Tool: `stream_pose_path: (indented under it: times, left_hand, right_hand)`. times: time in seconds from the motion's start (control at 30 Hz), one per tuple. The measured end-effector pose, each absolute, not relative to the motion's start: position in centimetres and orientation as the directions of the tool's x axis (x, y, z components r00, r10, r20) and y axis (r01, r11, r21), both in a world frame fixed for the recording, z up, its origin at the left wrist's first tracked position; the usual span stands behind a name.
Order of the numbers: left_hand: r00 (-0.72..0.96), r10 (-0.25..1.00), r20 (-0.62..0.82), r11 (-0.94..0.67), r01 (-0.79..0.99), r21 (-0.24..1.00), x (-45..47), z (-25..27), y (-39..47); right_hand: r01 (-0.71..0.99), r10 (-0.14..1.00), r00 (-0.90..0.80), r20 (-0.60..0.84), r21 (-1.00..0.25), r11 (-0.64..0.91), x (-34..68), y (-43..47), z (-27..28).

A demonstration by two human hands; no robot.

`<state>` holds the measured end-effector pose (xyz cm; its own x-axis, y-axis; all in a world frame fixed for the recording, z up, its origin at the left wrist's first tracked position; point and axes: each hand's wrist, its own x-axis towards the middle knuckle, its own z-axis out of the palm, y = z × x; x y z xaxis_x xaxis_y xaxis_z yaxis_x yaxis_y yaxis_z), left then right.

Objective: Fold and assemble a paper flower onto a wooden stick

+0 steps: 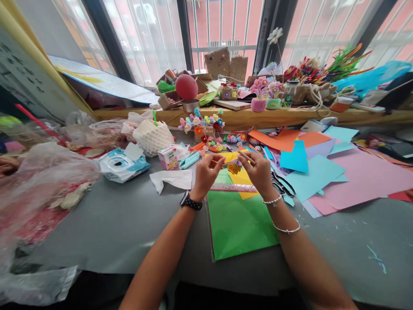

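Observation:
My left hand (209,173) is closed in a pinch over the table, a thin yellow strand showing at its fingertips. My right hand (258,170) is also closed, its fingers around a slim stick-like tool (241,154). Between the two hands hangs a small yellow-orange flower-like piece (234,167) with a multicoloured upper edge; which fingers bear it I cannot tell. Below them lie a yellow paper sheet (247,185), a pinkish clear ruler (232,187) and a green paper pack (240,224). Black-handled scissors (284,184) rest just right of my right hand.
Coloured paper sheets (361,176) spread over the right side. Left of my hands are a wet-wipe pack (122,165), a small pink box (168,158) and a white tissue (171,180). Craft flowers (201,122) stand behind. Plastic bags (48,172) cover the far left, where part of another person's hand (8,165) shows.

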<state>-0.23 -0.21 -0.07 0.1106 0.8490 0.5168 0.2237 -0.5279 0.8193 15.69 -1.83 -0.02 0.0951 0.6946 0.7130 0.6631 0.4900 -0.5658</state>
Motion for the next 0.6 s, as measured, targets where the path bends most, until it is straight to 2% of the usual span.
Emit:
stream_pose_path:
  times: [0.1,0.2,0.4,0.6]
  left_hand:
    - [0.257,0.697,0.669,-0.715,0.323,0.62,0.11,-0.21,-0.7]
    - [0.34,0.617,0.709,-0.781,0.377,0.498,0.45,-0.54,-0.78]
    - [0.256,0.667,0.7,-0.727,0.426,0.538,0.7,-0.77,-0.75]
    - [0.19,0.695,0.693,-0.703,0.377,0.603,0.62,-0.78,-0.65]
  right_hand:
    - [0.647,0.738,0.109,0.666,-0.611,0.456,15.76,-1.69,-0.05]
    - [0.603,0.765,0.079,0.639,-0.642,0.474,15.67,-1.74,0.04]
    - [0.541,0.801,0.005,0.599,-0.675,0.501,15.53,-1.82,0.24]
    - [0.557,0.778,0.006,0.628,-0.649,0.519,15.53,-1.72,0.2]
